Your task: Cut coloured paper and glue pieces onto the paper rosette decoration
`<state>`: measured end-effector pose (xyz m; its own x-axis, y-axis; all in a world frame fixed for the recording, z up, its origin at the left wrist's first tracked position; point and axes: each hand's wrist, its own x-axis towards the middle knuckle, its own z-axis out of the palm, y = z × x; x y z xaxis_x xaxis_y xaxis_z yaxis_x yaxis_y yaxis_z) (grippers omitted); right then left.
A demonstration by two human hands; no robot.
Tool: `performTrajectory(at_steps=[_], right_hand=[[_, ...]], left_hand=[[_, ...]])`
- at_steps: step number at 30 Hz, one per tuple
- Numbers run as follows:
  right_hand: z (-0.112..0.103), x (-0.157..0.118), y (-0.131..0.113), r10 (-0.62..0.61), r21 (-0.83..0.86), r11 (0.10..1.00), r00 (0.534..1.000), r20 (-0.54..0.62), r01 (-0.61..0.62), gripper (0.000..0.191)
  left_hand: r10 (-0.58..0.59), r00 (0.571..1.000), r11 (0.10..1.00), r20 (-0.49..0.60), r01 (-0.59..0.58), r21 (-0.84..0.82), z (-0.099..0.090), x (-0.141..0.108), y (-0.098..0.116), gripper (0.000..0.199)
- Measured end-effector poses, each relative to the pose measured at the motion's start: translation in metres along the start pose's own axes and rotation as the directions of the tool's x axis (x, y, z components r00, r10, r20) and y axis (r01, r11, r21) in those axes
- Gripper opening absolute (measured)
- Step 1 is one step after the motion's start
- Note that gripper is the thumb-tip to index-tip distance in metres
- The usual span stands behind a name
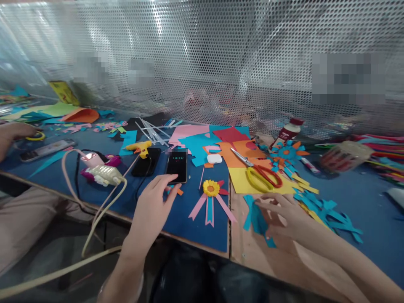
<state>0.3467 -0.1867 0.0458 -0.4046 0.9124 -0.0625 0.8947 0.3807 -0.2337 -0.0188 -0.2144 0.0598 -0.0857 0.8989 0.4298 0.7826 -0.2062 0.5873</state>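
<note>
My left hand is at the lower edge of a lit phone, fingertips over it. Its thumb and fingers are apart around a small orange paper scrap. My right hand reaches over blue paper strips, fingers spread; whether they touch the strips I cannot tell. Between my hands lies a paper rosette with a yellow flower and pink and blue tails. Scissors with yellow and red handles rest on yellow paper beyond my right hand.
A yellow glue gun lies by a dark phone. Cords run from a power strip over the table edge. A bottle, a plastic jar and glue sticks stand or lie further back. Another person's hand is at far left.
</note>
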Motion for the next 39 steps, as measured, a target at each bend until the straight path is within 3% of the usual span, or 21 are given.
performTrajectory(at_steps=[8, 11, 13, 16, 19, 22, 24, 26, 29, 33, 35, 39], right_hand=[[0.004, 0.006, 0.001, -0.015, 0.261, 0.965, 0.996, -0.083, 0.037, 0.030], [0.005, 0.009, 0.007, 0.088, 0.373, 0.927, 0.991, -0.099, -0.046, 0.028], [0.002, 0.010, 0.003, 0.174, 0.523, 0.845, 0.982, -0.076, -0.109, 0.034], [-0.009, 0.013, -0.020, 0.152, 0.739, 0.669, 0.988, -0.026, -0.084, 0.044], [-0.022, 0.020, -0.057, 0.021, 0.816, 0.577, 1.000, 0.020, -0.028, 0.057], [-0.028, 0.032, -0.090, -0.066, 0.798, 0.602, 0.997, 0.033, 0.013, 0.063], [-0.029, 0.043, -0.104, -0.088, 0.758, 0.651, 0.996, 0.024, 0.039, 0.059], [-0.029, 0.055, -0.113, -0.122, 0.735, 0.674, 0.993, 0.010, 0.075, 0.057], [-0.032, 0.076, -0.126, -0.240, 0.752, 0.637, 0.971, -0.016, 0.169, 0.061], [-0.037, 0.123, -0.150, -0.363, 0.723, 0.607, 0.925, -0.117, 0.329, 0.069], [-0.036, 0.159, -0.169, -0.307, 0.650, 0.661, 0.925, -0.223, 0.376, 0.052], [-0.025, 0.237, -0.222, -0.295, 0.562, 0.750, 0.937, -0.190, 0.350, 0.016]], left_hand=[[0.019, 0.999, 0.992, 0.032, -0.015, -0.123, 0.016, -0.001, 0.010, 0.022], [0.061, 0.995, 0.979, 0.078, -0.044, -0.200, 0.022, -0.005, 0.016, 0.021], [0.097, 0.986, 0.956, 0.135, -0.055, -0.287, 0.029, -0.010, 0.024, 0.019], [0.141, 0.954, 0.887, 0.263, -0.004, -0.461, 0.043, -0.017, 0.038, 0.020], [0.169, 0.919, 0.754, 0.357, 0.113, -0.647, 0.057, -0.021, 0.051, 0.032], [0.150, 0.905, 0.587, 0.397, 0.241, -0.773, 0.063, -0.019, 0.054, 0.043], [0.109, 0.910, 0.531, 0.401, 0.288, -0.797, 0.062, -0.015, 0.051, 0.047], [0.056, 0.921, 0.521, 0.386, 0.303, -0.798, 0.059, -0.010, 0.044, 0.051], [-0.032, 0.939, 0.525, 0.343, 0.308, -0.793, 0.054, -0.003, 0.031, 0.059], [-0.137, 0.965, 0.520, 0.224, 0.263, -0.813, 0.043, 0.002, 0.014, 0.069], [-0.193, 0.970, 0.535, 0.146, 0.229, -0.814, 0.034, 0.001, 0.009, 0.080], [-0.271, 0.962, 0.556, -0.030, 0.131, -0.821, 0.014, -0.009, 0.002, 0.096]])
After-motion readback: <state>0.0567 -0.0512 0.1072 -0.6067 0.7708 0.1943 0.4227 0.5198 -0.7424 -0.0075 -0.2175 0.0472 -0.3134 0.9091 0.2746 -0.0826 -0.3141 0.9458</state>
